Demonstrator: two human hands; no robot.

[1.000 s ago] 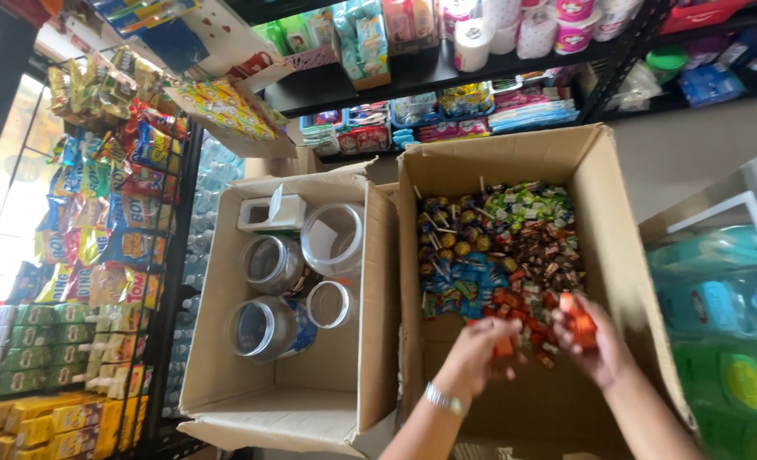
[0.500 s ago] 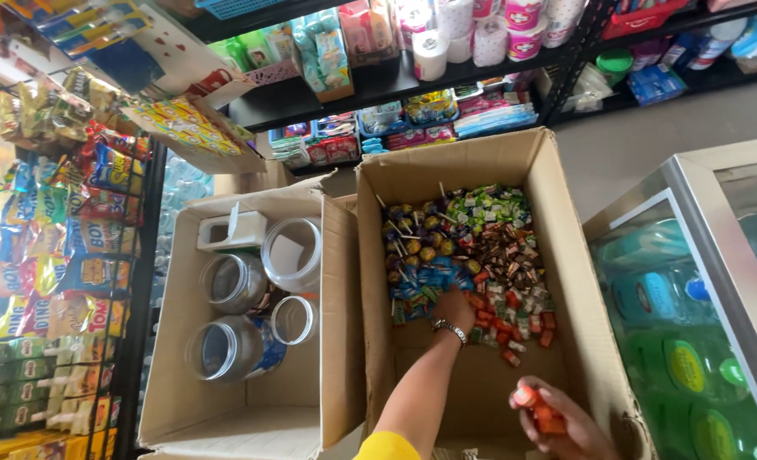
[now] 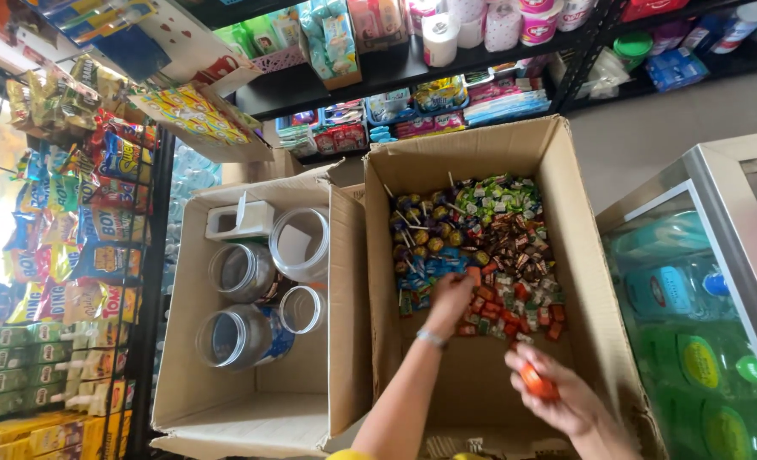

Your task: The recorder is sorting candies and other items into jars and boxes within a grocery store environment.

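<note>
left hand reaches into candy pile in cardboard box, fingers curled among red sweets; right hand clasps orange candies, nearer the body.

Cardboard box: matt brown corrugated, rough cut edges. Sweets: glossy foil and plastic wrappers. Jars in the neighbouring box: clear glossy plastic. Wristband: shiny metal.

Left hand in candies, right hand clutching orange sweets
</note>
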